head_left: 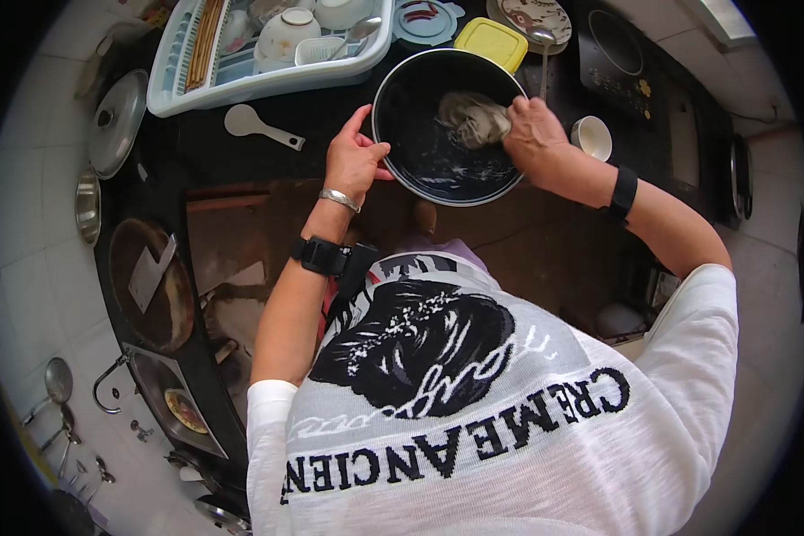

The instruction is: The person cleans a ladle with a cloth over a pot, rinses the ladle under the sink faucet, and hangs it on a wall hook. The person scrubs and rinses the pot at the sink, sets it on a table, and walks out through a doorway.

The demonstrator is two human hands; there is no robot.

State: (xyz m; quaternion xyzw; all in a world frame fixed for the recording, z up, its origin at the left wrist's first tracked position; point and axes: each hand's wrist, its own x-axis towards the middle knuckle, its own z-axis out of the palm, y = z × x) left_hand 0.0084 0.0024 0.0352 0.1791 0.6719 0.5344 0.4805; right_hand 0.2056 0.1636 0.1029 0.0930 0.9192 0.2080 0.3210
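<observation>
In the head view a round dark pot (411, 161) with a pale rim is tilted so that its inside faces me. My left hand (357, 159) grips its left rim, thumb on the edge and some fingers hidden behind. Inside the pot is a crumpled greyish cloth (472, 121), bunched against the wall. My right hand (534, 138) reaches over the right rim with curled fingers closed on this cloth. Shiny streaks show on the pot's inner surface.
Behind the pot stand a dish rack (268, 87), a yellow-lidded box (491, 43) and a spoon (543, 62). A white rice paddle (263, 127) lies left; a white cup (591, 138) and a cooktop (615, 54) are right. A cleaver (152, 272) rests on a round board (177, 308).
</observation>
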